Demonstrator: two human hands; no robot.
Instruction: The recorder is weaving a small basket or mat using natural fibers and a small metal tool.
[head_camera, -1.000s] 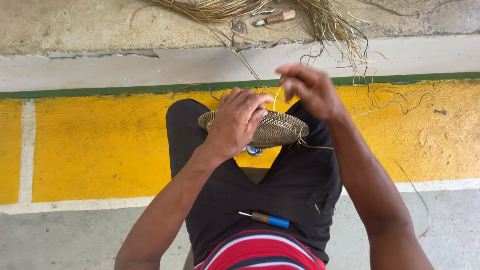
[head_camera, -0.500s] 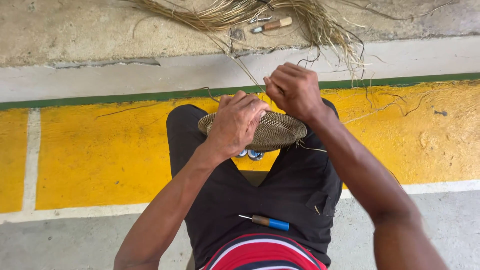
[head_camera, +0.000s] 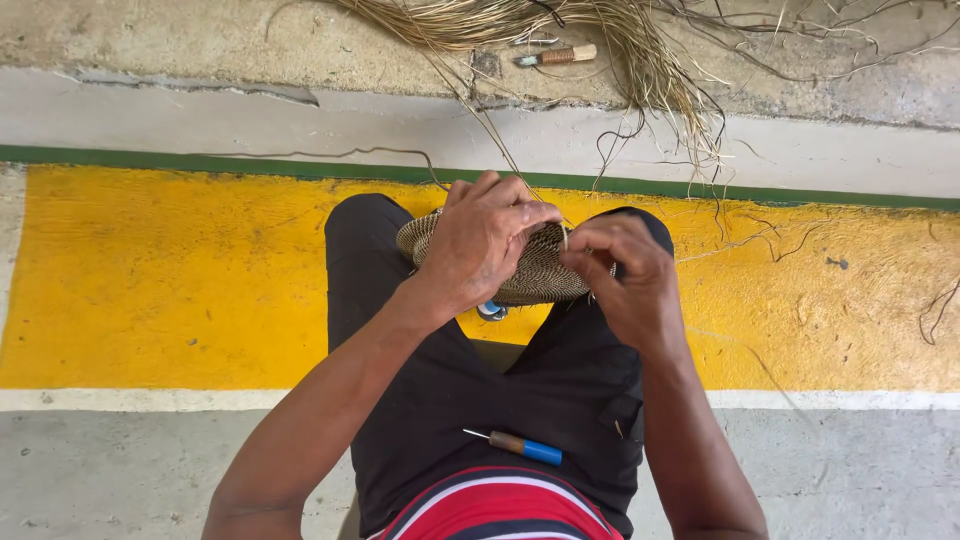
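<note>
Painted concrete is lying beneath us: one broad yellow floor band (head_camera: 180, 290) is running side to side, edged by a thin green stripe (head_camera: 200, 163) on its far side and a white line (head_camera: 130, 400) on its near side. We are sitting with our knees in black trousers (head_camera: 560, 400), and one round, tightly coiled, straw-coloured woven disc (head_camera: 535, 270) is resting across our knees, lying nearly flat with its long axis running left to right and its face turned up toward us. Our left hand (head_camera: 480, 245) is lying over the left part of the disc, fingers curled and gripping its rim. Our right hand (head_camera: 625, 275) is closing at the disc's right edge, thumb and fingertips pinching one thin pale fibre strand (head_camera: 500, 160) that is running up and away toward the far ledge. One loose bundle of dry straw-coloured fibres (head_camera: 600, 40) is lying on that grey ledge, well apart from the disc, and one short wooden-handled tool (head_camera: 558, 56) is resting among them, pointing left. One more tool, an awl with a brown and blue handle (head_camera: 520, 446), is lying on our lap near the red striped shirt (head_camera: 500, 505), its metal tip pointing left.
</note>
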